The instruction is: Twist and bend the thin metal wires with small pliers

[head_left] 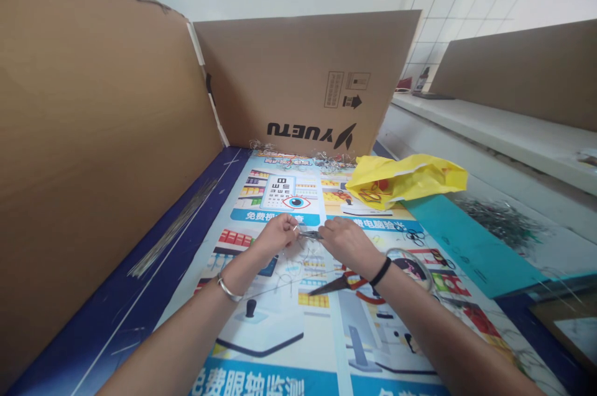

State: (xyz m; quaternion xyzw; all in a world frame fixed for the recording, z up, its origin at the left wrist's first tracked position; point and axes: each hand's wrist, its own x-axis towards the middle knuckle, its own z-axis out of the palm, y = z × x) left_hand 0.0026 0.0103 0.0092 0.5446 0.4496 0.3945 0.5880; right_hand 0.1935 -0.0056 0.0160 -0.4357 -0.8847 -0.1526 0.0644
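Both forearms reach forward, the left grip (277,232) and right grip (344,240) pinched closed, fingertips nearly meeting.

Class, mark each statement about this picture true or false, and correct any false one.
1. The left hand and right hand pinch a small metal piece between them. True.
2. The yellow bag lies left of the hands. False: it lies to their right, farther back.
3. The right hand holds the scissors. False: they lie on the poster beneath the right wrist.
4. A silver bangle circles the left wrist. True.
5. The cardboard walls stand behind and to the left. True.
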